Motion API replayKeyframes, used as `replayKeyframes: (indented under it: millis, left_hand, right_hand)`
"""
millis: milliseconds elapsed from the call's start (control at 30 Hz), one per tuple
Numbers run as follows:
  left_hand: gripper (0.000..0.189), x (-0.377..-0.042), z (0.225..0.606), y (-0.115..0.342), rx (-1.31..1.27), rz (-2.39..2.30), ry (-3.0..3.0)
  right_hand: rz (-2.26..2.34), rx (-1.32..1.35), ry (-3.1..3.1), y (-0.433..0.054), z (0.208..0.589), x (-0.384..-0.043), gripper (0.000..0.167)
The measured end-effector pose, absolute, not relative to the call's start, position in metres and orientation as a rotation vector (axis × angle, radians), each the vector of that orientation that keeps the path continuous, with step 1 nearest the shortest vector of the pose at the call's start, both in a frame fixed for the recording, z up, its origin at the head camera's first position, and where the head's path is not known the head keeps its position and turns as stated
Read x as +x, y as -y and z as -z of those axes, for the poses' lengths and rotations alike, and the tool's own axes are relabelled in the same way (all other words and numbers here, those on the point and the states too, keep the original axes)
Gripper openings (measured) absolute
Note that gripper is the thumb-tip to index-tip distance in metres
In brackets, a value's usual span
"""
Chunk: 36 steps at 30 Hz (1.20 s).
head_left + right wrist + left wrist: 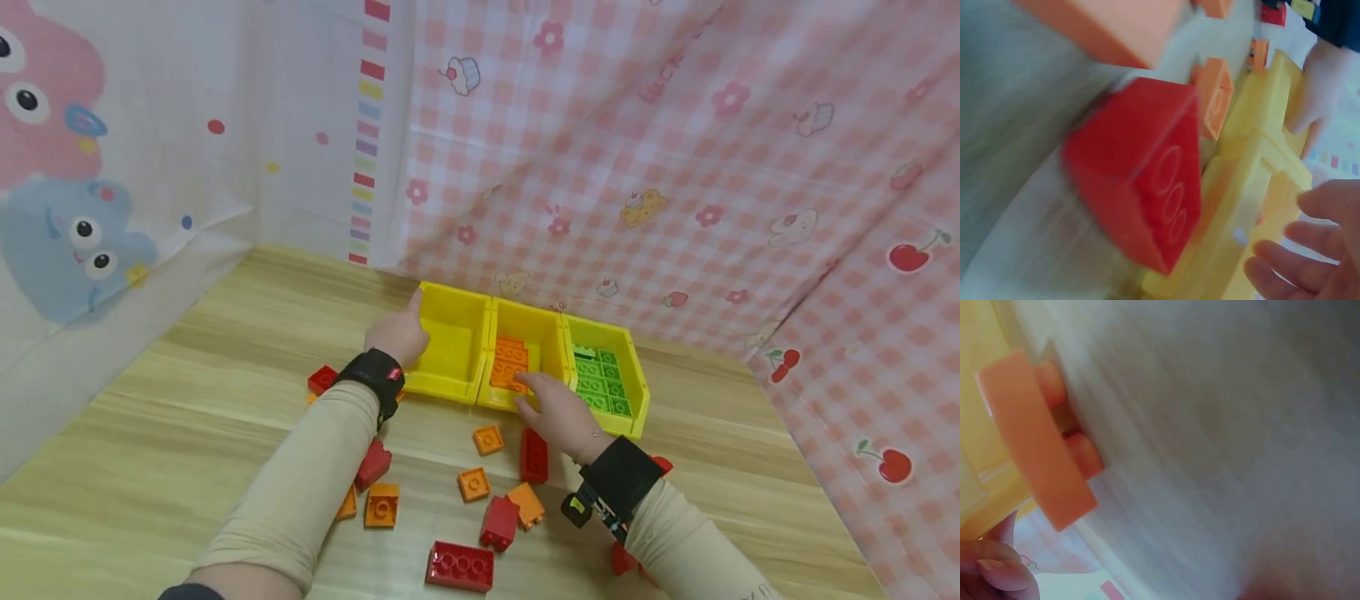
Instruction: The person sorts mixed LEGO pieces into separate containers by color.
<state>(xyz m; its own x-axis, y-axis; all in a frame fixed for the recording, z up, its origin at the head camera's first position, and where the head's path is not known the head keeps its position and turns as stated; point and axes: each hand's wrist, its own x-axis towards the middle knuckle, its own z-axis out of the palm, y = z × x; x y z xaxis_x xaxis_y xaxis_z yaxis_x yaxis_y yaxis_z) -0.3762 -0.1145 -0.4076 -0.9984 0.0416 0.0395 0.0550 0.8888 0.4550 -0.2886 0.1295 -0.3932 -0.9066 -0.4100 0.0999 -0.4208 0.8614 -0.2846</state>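
A yellow three-compartment bin (480, 392) stands against the back cloth. At its left end, my left hand (397, 335) grips the side wall, one finger stretched along the rim; in the left wrist view its curled fingers (1007, 575) show beside the yellow edge. My right hand (558, 412) hovers over the front of the middle compartment, fingers spread and slightly bent, holding nothing. Orange bricks (510, 364) lie in that compartment, and green bricks (603, 383) fill much of the right one. The left compartment shows a bare yellow floor. Below the right hand lies a red brick (535, 457).
Loose bricks lie in front of the bin, among them a small orange brick (488, 440), a long red brick (461, 567) and a red brick (499, 522) against an orange one (527, 506). More red and orange bricks lie beside both forearms. Printed cloth (600, 167) walls the table.
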Motion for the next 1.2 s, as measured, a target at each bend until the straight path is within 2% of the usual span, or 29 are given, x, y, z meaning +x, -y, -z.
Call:
replayKeyframes:
  millis: [367, 667, 800, 1000, 1200]
  left_hand:
    - [0.071, -0.378, 0.408, 0.114, -0.091, 0.755, 3.01]
    - [0.07, -0.377, 0.41, 0.115, -0.12, 0.766, 3.02]
    - [0.068, -0.377, 0.412, 0.119, -0.095, 0.75, 3.018]
    - [0.069, -0.376, 0.416, 0.119, -0.085, 0.723, 3.052]
    - [0.07, -0.379, 0.412, 0.116, -0.075, 0.759, 3.027]
  right_hand:
    - [-0.447, 0.838, 2.909, -0.129, 0.404, -0.292, 0.032]
    - [-0.321, 1.409, 2.853, -0.129, 0.407, -0.271, 0.038]
    - [-0.204, 1.45, 2.893, -0.118, 0.413, -0.275, 0.045]
    - [-0.108, 1.485, 2.792, -0.109, 0.419, -0.278, 0.043]
    - [-0.16, 1.358, 2.862, -0.116, 0.412, -0.277, 0.046]
